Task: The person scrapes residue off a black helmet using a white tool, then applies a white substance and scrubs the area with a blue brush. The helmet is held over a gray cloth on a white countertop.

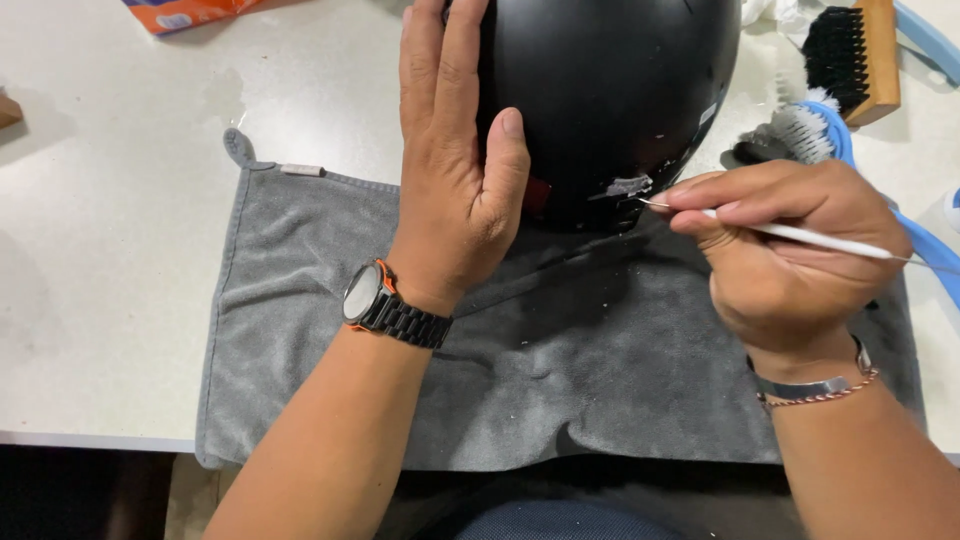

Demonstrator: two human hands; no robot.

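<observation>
A black helmet (620,90) rests on a grey towel (300,300) spread over the white table (100,250). My left hand (455,170) lies flat against the helmet's left side, fingers together, a watch on that wrist. My right hand (790,250) pinches a thin white pick tool (800,235). Its metal tip touches a whitish scraped patch (628,186) near the helmet's lower rim. Small white flecks dot the helmet shell and the towel below it.
A wooden brush with black bristles (855,55) and a blue-handled brush with white bristles (810,130) lie at the back right. An orange packet (185,12) sits at the top left edge. The table's front edge runs just below the towel.
</observation>
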